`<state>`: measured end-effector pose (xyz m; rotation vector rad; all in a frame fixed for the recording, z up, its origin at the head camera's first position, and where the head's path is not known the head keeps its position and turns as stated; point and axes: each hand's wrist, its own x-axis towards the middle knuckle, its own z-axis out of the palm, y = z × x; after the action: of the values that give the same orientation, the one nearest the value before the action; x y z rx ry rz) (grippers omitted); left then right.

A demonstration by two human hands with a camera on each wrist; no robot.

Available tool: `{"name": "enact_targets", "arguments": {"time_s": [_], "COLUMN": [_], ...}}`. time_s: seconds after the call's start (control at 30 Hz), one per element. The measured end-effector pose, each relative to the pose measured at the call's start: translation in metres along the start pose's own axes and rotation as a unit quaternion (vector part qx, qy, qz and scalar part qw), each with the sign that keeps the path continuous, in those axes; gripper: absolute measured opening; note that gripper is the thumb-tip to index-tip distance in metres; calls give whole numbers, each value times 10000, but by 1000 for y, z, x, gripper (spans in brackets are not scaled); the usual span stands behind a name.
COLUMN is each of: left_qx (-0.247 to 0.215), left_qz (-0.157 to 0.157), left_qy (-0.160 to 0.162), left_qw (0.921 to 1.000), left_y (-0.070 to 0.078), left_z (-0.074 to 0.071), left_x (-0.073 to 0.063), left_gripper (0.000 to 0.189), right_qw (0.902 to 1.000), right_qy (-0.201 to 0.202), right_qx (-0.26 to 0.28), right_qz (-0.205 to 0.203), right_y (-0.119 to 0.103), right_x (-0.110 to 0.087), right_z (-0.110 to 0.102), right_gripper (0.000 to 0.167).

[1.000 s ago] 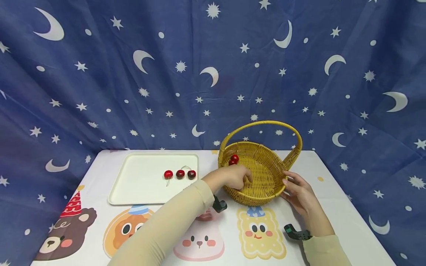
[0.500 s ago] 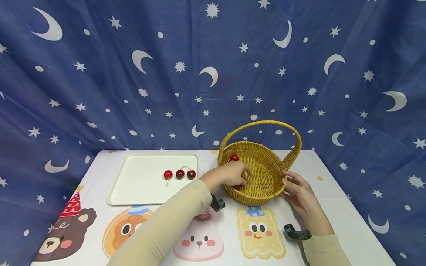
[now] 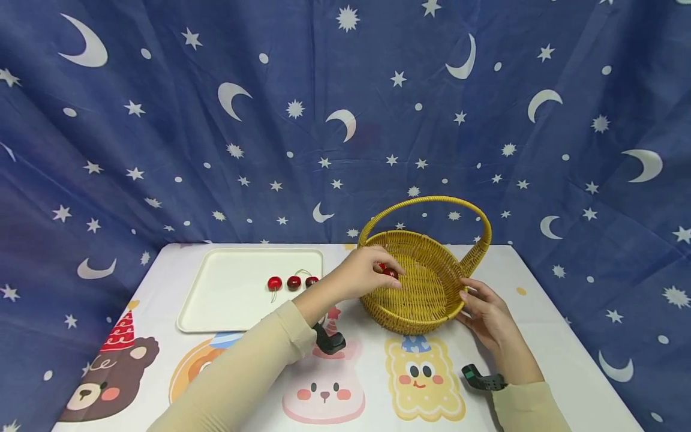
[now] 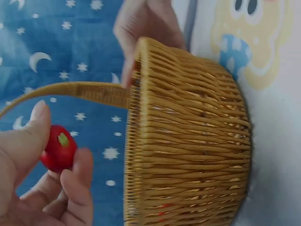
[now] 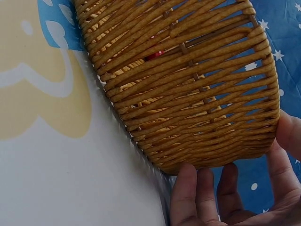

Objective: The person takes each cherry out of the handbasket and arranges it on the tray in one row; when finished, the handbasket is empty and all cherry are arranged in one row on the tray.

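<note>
Pinching a cherry (image 4: 59, 149) above the basket (image 3: 406, 324) in left grip (image 3: 360, 273), clasping its right rim in right grip (image 3: 487, 315) (on a tray (image 3: 232, 294) to its left: three cherries (image 3: 294, 283)).

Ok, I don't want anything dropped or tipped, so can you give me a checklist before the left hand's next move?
1. Held cherry secure: ok, pinched between the thumb and fingers of the left hand.
2. Held cherry clear of the basket: ok, the left wrist view shows a gap between it and the rim.
3. Basket steadied: ok, the right hand holds its right side.
4. Room on the tray: ok, three cherries lie toward its right, its left side bare.
5. Tray's near right corner in sight: not ok, the left sleeve covers it.
6. Number of cherries in the basket: cannot tell, the left hand hides part of the inside.
</note>
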<state>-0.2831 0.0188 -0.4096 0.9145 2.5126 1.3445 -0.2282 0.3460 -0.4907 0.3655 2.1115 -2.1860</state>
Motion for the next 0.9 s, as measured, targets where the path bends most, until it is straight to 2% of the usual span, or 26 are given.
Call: {"name": "enact_targets", "arguments": {"time_s": [0.2,0.3,0.4,0.5,0.6,0.9], "left_qx": [-122,-224,-427,-609,-557,317], "left_qz": [-190,-307,-603,-931,-1180,-1694], "left_qy": [224,458,728,889,1041,1310], "left_qw": [9995,9982,9946,9898,9860,9763], "left_y": [5,2,-8,-22,-40,-99], "left_z": [-25,-39,-52,-66,-80,-116], "left_x": [-33,-50,-65,-80,-95,-137], "left_gripper": [34,36,36,34,30,33], "right_qw": [10000,9999,10000,9999,9999,9999], "right_qy": [-8,-3,1,6,-5,-10], "right_qx": [80,74,63,67,77,107], "right_qz": [52,71,73,81,65,47], "right_y": [0,0,-1,-1,-1,0], "right_x": [-1,-2,-2,-2,-2,-2], "right_z": [0,0,0,0,-1,-1], "right_gripper": [39,38,39,39,39,37]}}
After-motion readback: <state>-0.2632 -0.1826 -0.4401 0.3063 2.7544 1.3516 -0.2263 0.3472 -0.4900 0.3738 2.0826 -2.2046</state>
